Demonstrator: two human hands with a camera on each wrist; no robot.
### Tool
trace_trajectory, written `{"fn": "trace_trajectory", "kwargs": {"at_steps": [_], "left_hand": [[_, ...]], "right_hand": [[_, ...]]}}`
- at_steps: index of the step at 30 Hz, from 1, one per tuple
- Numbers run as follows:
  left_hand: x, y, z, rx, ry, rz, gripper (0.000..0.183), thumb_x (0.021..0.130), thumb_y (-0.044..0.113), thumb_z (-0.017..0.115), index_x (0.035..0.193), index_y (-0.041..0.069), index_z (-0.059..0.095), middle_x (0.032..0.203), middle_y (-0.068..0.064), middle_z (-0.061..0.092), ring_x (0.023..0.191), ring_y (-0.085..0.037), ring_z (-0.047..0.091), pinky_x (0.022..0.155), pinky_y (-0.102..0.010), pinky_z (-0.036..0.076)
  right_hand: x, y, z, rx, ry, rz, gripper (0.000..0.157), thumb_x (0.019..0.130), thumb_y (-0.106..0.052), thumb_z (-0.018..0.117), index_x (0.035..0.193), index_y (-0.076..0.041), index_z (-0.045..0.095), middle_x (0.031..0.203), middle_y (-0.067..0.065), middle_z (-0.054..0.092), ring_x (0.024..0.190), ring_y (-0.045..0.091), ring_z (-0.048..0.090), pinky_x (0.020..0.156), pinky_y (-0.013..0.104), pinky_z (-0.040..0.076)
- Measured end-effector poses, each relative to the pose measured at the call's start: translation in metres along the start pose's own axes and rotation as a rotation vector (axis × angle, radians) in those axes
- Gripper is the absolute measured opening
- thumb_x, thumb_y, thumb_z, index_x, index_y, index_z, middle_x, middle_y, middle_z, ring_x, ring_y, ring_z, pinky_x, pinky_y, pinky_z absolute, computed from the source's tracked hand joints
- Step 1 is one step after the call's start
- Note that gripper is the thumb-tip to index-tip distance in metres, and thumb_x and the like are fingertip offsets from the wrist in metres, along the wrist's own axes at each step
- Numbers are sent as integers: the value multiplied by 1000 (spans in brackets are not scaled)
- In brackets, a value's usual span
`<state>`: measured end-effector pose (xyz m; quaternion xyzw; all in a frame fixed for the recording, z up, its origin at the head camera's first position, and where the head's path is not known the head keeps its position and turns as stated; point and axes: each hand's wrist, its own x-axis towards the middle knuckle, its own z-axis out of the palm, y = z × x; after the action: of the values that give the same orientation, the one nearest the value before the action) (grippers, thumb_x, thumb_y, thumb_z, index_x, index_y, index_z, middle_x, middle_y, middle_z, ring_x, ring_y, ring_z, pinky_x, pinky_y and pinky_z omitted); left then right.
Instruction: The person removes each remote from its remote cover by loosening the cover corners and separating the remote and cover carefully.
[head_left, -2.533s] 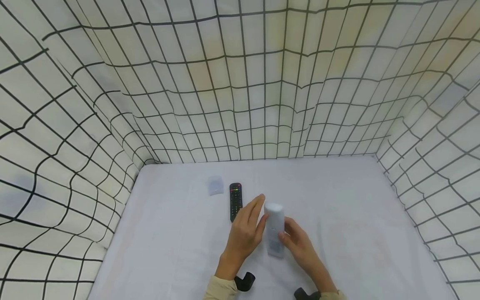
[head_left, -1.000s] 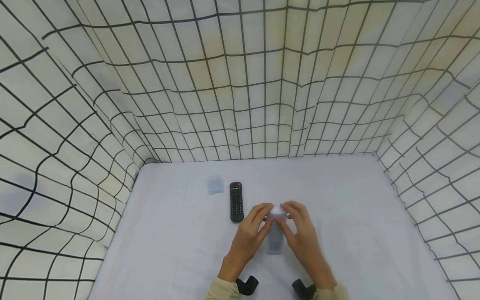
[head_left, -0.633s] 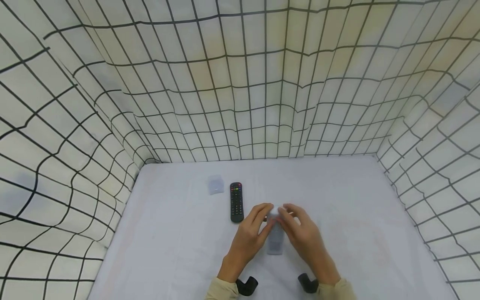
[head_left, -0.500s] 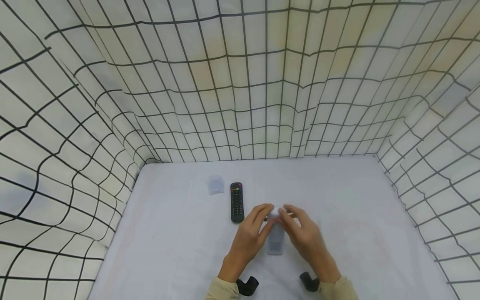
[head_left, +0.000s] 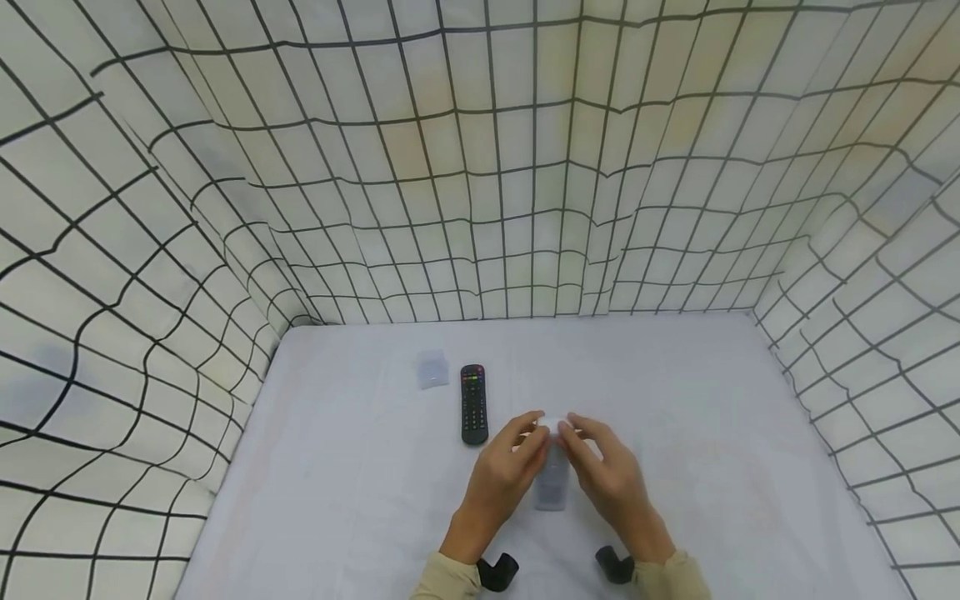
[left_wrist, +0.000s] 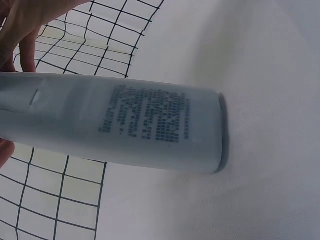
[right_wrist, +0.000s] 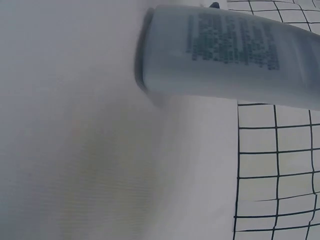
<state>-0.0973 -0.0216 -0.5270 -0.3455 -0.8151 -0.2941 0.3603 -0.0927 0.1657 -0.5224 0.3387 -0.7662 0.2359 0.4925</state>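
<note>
A pale white bottle (head_left: 551,483) stands upright on the white table, between my two hands. My left hand (head_left: 495,475) grips the left side of its top, with fingers bent and the thumb at the front. From the other side my right hand (head_left: 611,475) pinches the same top with thumb and fingers. In the left wrist view the bottle (left_wrist: 145,120) shows a block of small dark print and its base on the cloth. The right wrist view also shows the printed bottle (right_wrist: 215,55), but its top lies outside that frame.
Left of the bottle lies a black remote control (head_left: 473,404) with coloured buttons. Behind it to the left is a small clear plastic packet (head_left: 432,369). White walls with a black grid (head_left: 510,225) enclose the table's (head_left: 337,467) back and sides.
My right hand has moved from the bottle's lower side up to its top. My left hand, earlier held with straighter fingers beside it, now grips the top with bent fingers. The remote stays put.
</note>
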Motion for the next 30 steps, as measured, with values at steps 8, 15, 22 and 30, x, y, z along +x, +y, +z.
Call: {"fn": "trace_trajectory", "kwargs": {"at_steps": [8, 15, 22, 30], "left_hand": [[2, 0, -3, -6, -4, -46, 12, 95, 5, 71, 106, 11, 70, 117, -10, 70, 93, -16, 74, 80, -17, 60], [4, 5, -6, -46, -69, -115, 27, 86, 1, 80, 108, 13, 70, 117, -8, 66, 96, -14, 72, 83, -17, 59], [7, 6, -7, -84, -68, -132, 23, 89, 1, 78, 108, 13, 70, 121, -7, 64, 99, -15, 70, 88, -18, 59], [8, 6, -7, -64, -36, -108, 13, 96, 5, 71, 108, 10, 70, 122, -5, 68, 105, -15, 70, 91, -16, 57]], "right_hand": [[-4, -3, 4, 25, -29, 41, 27, 106, -17, 61, 115, 5, 74, 108, 24, 72, 83, 28, 73, 71, 31, 61], [-3, -4, 3, -9, -22, 10, 23, 107, -15, 59, 106, 3, 73, 107, 23, 73, 77, 26, 74, 67, 30, 61], [-2, -3, 1, -29, -10, -36, 21, 107, -11, 57, 102, 3, 72, 105, 24, 74, 81, 30, 76, 68, 31, 62], [-3, -4, 2, -45, -7, -43, 22, 106, -10, 58, 101, 8, 69, 108, 25, 74, 84, 30, 75, 69, 29, 61]]}}
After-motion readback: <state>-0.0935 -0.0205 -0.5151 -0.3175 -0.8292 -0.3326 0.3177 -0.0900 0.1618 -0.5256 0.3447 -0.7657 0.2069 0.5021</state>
